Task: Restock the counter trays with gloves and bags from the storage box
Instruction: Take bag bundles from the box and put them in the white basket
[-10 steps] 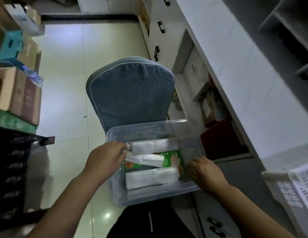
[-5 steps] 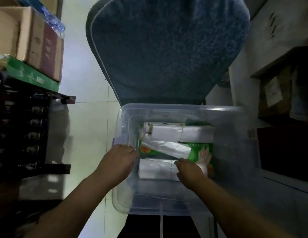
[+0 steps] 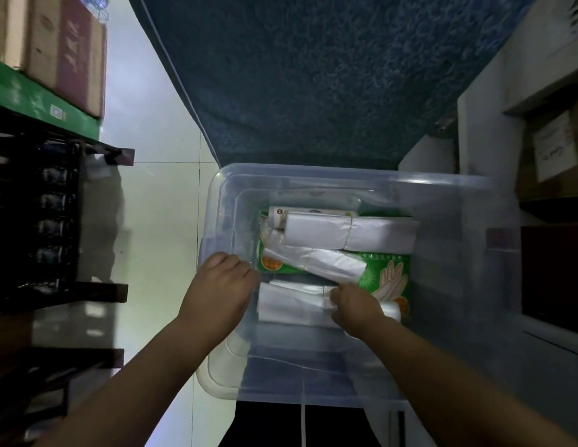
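A clear plastic storage box (image 3: 449, 201) sits on a blue chair seat right below me. Inside lie a green glove packet (image 3: 392, 275) printed with hands and three white folded bag bundles: one at the back (image 3: 349, 232), one slanted across the packet (image 3: 316, 261), one nearest me (image 3: 291, 303). My left hand (image 3: 220, 293) grips the box's left rim. My right hand (image 3: 357, 308) is inside the box, fingers closed on the right end of the nearest bag bundle.
The blue padded chair back (image 3: 313, 75) rises behind the box. A dark rack (image 3: 39, 221) with cardboard boxes (image 3: 55, 50) on top stands at the left. Shelves with cartons (image 3: 555, 150) are at the right. Pale tiled floor (image 3: 158, 195) lies between rack and chair.
The view has dropped and closed in on the box. My right hand went from the box's right edge into the box onto the nearest bag bundle. The left hand stays on the left rim.
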`<state>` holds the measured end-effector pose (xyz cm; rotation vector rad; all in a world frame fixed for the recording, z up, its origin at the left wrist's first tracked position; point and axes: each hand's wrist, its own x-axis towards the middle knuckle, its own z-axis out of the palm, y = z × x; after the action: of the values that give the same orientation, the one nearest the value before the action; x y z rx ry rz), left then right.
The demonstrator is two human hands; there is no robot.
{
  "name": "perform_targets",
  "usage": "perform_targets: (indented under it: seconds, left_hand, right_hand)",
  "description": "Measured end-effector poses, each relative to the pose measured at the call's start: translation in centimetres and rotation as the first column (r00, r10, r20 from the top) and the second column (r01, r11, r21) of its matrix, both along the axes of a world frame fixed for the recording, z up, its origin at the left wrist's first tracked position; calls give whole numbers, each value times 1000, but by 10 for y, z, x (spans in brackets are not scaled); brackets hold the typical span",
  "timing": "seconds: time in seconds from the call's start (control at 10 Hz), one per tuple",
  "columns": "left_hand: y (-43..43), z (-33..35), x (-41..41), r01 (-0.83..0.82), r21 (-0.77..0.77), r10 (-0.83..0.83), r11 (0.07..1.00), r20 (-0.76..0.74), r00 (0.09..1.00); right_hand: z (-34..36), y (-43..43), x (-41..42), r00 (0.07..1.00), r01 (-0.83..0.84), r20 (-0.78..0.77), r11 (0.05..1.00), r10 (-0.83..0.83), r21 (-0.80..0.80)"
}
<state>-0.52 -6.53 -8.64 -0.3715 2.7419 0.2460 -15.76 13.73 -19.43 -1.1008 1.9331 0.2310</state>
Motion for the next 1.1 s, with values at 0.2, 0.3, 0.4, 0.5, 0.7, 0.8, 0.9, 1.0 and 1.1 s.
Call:
perform_targets:
  seconds: [0.2, 0.3, 0.4, 0.5, 0.7, 0.8, 0.9, 1.0, 1.1]
  left_hand:
    - [21, 1, -26, -45, 29, 43, 999, 85, 995]
    - [33, -4, -33, -54, 78, 43, 995, 136, 990]
    - [48, -14, -38, -60, 177, 18, 982, 230, 973]
    - [60, -15, -48, -19, 279, -65, 960, 287, 956]
    - [62, 4, -64, -49, 294, -3, 955, 174, 985]
    - [51, 24, -70, -103, 222, 58, 970, 200, 978]
    - [26, 40, -69, -143, 102, 112, 984, 261, 959]
    - [7, 41, -48, -496, -93, 479, 863, 457, 749]
    - [-16, 49, -33, -595, -184, 619, 782, 345, 706]
  right_hand:
    - [5, 12, -2, 994, -108, 40, 988, 104, 109]
    - [16, 10, -2, 990, -138, 8, 990, 138, 33]
    - [37, 8, -1, 992, -117, 31, 986, 121, -118]
    - [66, 10, -7, 995, -86, 19, 965, 94, -248]
    - [117, 24, -50, 998, 36, -31, 938, -50, -344]
    - [116, 24, -68, 996, 78, -15, 934, -89, -348]
    - [95, 16, -83, 986, 144, -22, 923, -163, -357]
    - [64, -2, -98, 963, 227, -47, 894, -265, -387]
    - [33, -32, -111, 966, 206, -73, 912, -247, -355]
